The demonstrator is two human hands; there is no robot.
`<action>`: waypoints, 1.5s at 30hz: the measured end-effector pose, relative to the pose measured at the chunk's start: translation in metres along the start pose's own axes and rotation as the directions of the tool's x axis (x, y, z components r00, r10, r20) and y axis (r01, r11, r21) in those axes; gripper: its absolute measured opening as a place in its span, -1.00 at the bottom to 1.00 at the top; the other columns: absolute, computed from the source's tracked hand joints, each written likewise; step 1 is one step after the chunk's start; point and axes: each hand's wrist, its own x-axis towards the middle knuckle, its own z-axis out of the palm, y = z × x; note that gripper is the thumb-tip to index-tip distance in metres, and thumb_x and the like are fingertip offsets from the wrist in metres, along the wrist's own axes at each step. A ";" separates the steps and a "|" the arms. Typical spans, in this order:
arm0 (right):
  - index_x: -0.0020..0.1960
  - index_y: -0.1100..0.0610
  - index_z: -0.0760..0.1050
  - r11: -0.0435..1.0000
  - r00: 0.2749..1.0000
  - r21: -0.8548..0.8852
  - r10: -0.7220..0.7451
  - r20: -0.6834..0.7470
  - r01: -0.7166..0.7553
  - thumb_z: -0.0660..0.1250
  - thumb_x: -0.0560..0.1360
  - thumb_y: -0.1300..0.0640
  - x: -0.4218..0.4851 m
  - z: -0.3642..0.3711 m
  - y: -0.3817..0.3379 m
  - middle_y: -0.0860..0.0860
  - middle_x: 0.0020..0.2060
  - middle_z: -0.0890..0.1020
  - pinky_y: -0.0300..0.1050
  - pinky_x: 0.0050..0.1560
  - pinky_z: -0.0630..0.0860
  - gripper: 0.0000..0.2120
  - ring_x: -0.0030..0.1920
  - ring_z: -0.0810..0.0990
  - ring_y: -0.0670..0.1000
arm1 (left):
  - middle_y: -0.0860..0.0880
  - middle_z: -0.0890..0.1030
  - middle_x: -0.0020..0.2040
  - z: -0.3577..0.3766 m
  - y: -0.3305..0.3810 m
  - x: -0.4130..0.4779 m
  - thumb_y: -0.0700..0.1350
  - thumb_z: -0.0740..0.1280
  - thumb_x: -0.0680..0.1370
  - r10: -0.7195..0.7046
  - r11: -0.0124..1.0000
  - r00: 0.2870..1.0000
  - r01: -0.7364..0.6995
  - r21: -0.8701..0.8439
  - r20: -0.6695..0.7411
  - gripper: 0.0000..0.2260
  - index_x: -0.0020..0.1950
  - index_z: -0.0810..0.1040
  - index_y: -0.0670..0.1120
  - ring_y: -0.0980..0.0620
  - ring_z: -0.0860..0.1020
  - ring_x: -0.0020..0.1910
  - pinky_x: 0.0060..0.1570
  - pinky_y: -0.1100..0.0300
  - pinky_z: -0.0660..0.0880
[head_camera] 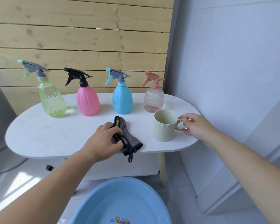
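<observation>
Cream ribbed mug (164, 126), shiny copper ring handle, upright near table (39, 135) front edge; right hand (196, 125) pinches handle. Left hand (103, 141) grips grey cloth (128, 135), black-edged, just beside mug.

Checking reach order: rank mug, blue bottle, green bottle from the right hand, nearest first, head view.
1. Mug, right side, its handle held by the right hand.
2. Blue bottle, back row, middle.
3. Green bottle, back row, far left.
</observation>
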 end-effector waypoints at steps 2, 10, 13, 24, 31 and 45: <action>0.12 -0.07 0.57 1.000 1.000 -0.006 -0.006 0.000 0.006 0.21 0.64 0.05 -0.001 -0.001 -0.001 -0.08 -0.01 0.59 0.16 0.24 0.55 -0.83 -0.01 0.60 0.08 | 0.10 0.45 0.16 0.000 0.000 0.000 0.30 0.07 0.28 -0.001 1.000 1.000 0.001 0.000 -0.002 -0.40 0.18 0.56 0.09 -0.03 0.38 0.19 0.22 0.06 0.41; 0.12 0.10 0.59 0.750 0.732 -0.386 -0.642 -0.228 0.537 0.19 0.60 0.12 -0.037 0.024 -0.062 0.01 0.07 0.60 -0.21 0.06 0.33 -0.78 0.16 0.49 0.04 | 0.07 0.45 0.29 -0.003 -0.001 -0.001 0.19 0.20 0.42 0.001 1.000 1.000 -0.001 -0.013 0.029 -0.51 0.29 0.57 0.10 -0.07 0.40 0.31 0.36 0.02 0.39; 0.03 0.13 0.60 0.598 0.663 -0.330 -0.737 0.132 0.731 0.16 0.58 0.10 -0.062 0.081 -0.085 0.03 -0.06 0.62 -0.08 0.13 0.40 -0.75 0.07 0.49 0.06 | 0.05 0.37 0.50 -0.010 -0.014 -0.005 0.06 0.32 0.59 0.040 0.988 0.999 -0.037 -0.148 0.016 -0.54 0.51 0.47 0.11 0.01 0.32 0.54 0.55 0.06 0.24; 0.57 0.11 0.07 0.520 0.741 -0.534 -0.383 0.552 0.667 0.00 0.68 0.06 -0.042 0.221 -0.089 0.10 0.53 0.20 -0.01 0.54 0.03 -0.53 0.55 0.08 0.20 | -0.10 0.47 0.51 -0.085 -0.145 -0.066 0.09 0.21 0.70 -0.371 0.927 0.859 0.363 -0.091 -0.354 -0.57 0.53 0.45 -0.03 -0.14 0.41 0.47 0.44 -0.06 0.35; 0.58 0.08 0.11 0.475 0.553 -0.324 -0.497 0.668 0.818 0.03 0.67 0.14 -0.050 0.325 -0.147 -0.01 0.59 0.15 -0.08 0.55 -0.01 -0.52 0.59 0.03 0.04 | -0.03 0.32 0.60 -0.094 -0.205 -0.095 0.05 0.17 0.73 -0.464 0.872 0.813 0.350 -0.342 -0.352 -0.55 0.59 0.34 -0.08 -0.04 0.20 0.62 0.55 0.01 0.17; 0.55 -0.05 0.25 0.338 0.321 -0.137 -0.579 0.749 0.931 0.02 0.56 0.38 -0.053 0.373 -0.173 -0.12 0.54 0.27 -0.14 0.55 0.07 -0.37 0.58 0.11 -0.06 | -0.04 0.35 0.59 -0.096 -0.225 -0.095 0.03 0.13 0.74 -0.506 0.818 0.790 0.311 -0.484 -0.347 -0.56 0.59 0.35 -0.12 -0.04 0.16 0.62 0.57 0.04 0.14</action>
